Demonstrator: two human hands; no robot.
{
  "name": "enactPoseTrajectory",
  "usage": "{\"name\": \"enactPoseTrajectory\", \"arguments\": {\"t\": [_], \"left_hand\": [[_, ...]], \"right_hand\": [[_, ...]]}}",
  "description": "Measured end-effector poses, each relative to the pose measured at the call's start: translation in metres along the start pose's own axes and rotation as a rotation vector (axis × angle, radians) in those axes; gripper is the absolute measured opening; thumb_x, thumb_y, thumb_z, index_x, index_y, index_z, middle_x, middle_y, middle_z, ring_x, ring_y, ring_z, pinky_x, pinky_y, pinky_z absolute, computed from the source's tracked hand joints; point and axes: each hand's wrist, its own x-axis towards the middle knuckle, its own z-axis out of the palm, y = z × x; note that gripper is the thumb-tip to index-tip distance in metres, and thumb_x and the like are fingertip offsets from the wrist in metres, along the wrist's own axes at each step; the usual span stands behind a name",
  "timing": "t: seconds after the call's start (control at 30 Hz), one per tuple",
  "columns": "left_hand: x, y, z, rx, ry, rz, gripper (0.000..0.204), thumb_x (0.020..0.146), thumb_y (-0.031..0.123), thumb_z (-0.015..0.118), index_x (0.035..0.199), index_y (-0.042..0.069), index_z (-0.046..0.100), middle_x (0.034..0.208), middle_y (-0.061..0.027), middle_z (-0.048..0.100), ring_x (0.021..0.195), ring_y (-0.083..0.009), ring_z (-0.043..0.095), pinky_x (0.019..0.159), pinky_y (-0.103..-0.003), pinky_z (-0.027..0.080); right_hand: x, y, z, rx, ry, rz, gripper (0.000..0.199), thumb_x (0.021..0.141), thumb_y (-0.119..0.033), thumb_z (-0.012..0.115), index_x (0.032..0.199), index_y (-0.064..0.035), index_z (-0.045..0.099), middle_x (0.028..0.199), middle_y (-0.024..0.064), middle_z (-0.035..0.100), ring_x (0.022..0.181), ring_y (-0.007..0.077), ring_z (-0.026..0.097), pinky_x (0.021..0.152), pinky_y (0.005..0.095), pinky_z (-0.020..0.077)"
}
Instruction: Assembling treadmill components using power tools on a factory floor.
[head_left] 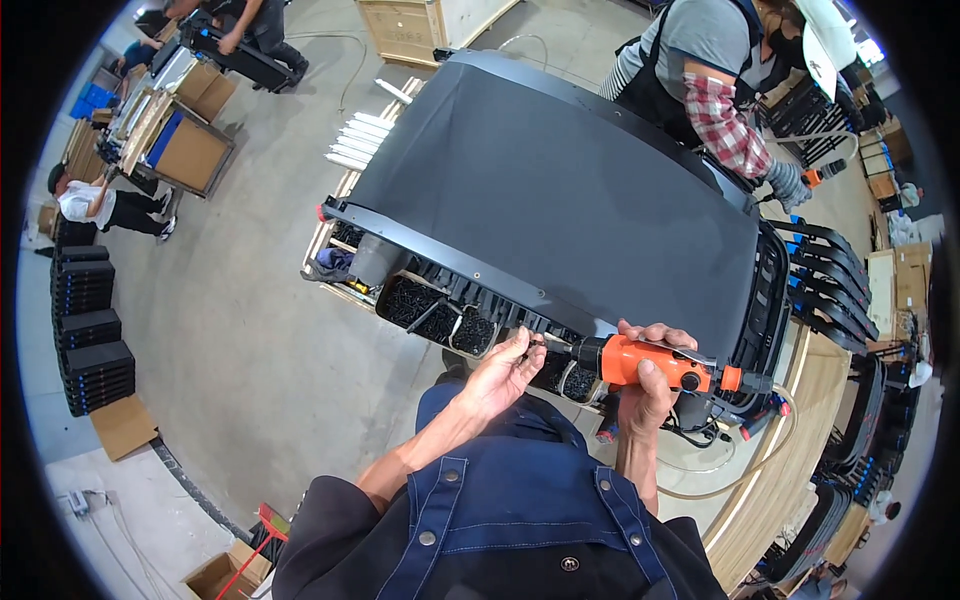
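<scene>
My right hand [652, 380] is wrapped round an orange and black air screwdriver [640, 362], held level with its nose toward the left. A pale hose leads off its rear end. At the bit's tip, the thumb and fingers of my left hand [502, 375] are pinched together on a small dark piece, too small to make out. Just beyond both hands lies a large dark deck [560, 190] like a treadmill's, with a black side rail [430, 248] along its near edge. Under that rail sit bins of small black hardware [408, 303], partly hidden by it.
Across the deck a co-worker's gloved hand [788, 186] holds another orange driver [826, 172]. Curved black frames [830, 270] stack at the right, above a wooden bench [785, 440]. White tubes [362, 140] lie at the deck's left. Black parts [95, 330] are piled at the far left.
</scene>
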Motion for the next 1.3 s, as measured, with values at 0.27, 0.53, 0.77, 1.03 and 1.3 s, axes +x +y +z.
{"name": "enactPoseTrajectory", "arguments": {"t": [0.27,0.53,0.77,1.03,1.3], "left_hand": [[0.011,0.045,0.003,0.026,0.033,0.041,0.023,0.097,0.025,0.068,0.099,0.003,0.067,0.094,-0.0046,0.067,0.081,-0.0143,0.068,0.076,-0.026,0.062],[0.043,0.095,-0.015,-0.244,0.037,-0.121,0.028,0.094,0.033,0.069,0.098,0.006,0.066,0.091,-0.0037,0.067,0.078,-0.0153,0.067,0.071,-0.024,0.061],[0.059,0.110,-0.035,-0.102,-0.002,-0.223,0.037,0.094,0.046,0.066,0.094,0.008,0.064,0.082,-0.0011,0.062,0.070,-0.0103,0.061,0.058,-0.021,0.052],[0.054,0.123,-0.024,-0.115,0.071,-0.312,0.038,0.096,0.048,0.063,0.089,0.011,0.060,0.071,0.0026,0.060,0.055,-0.0085,0.052,0.052,-0.021,0.047],[0.031,0.125,-0.053,0.227,-0.139,-0.307,0.041,0.097,0.051,0.062,0.091,0.011,0.061,0.064,0.0066,0.049,0.054,-0.0052,0.046,0.051,-0.022,0.041]], "right_hand": [[0.007,0.028,0.051,-0.102,-0.029,-0.064,0.047,0.077,-0.007,0.073,0.119,-0.0109,0.052,0.109,0.0106,0.060,0.105,0.0305,0.063,0.107,0.0607,0.0433],[0.026,0.072,0.126,-0.362,-0.284,-0.192,0.042,0.081,-0.001,0.074,0.114,-0.0053,0.049,0.108,0.0162,0.062,0.102,0.0308,0.067,0.105,0.0581,0.0466],[0.048,0.082,0.178,-0.754,-0.495,-0.206,0.039,0.074,0.007,0.075,0.107,-0.0040,0.057,0.102,0.0139,0.069,0.095,0.0257,0.070,0.094,0.0449,0.0560],[0.055,0.112,0.204,-0.701,-0.304,-0.019,0.042,0.071,0.015,0.070,0.106,-0.0031,0.055,0.101,0.0161,0.067,0.094,0.0276,0.070,0.089,0.0438,0.0579],[0.064,0.126,0.197,-0.669,-0.535,-0.066,0.039,0.070,0.011,0.072,0.104,-0.0048,0.060,0.096,0.0136,0.069,0.094,0.0259,0.070,0.084,0.0408,0.0579]]}}
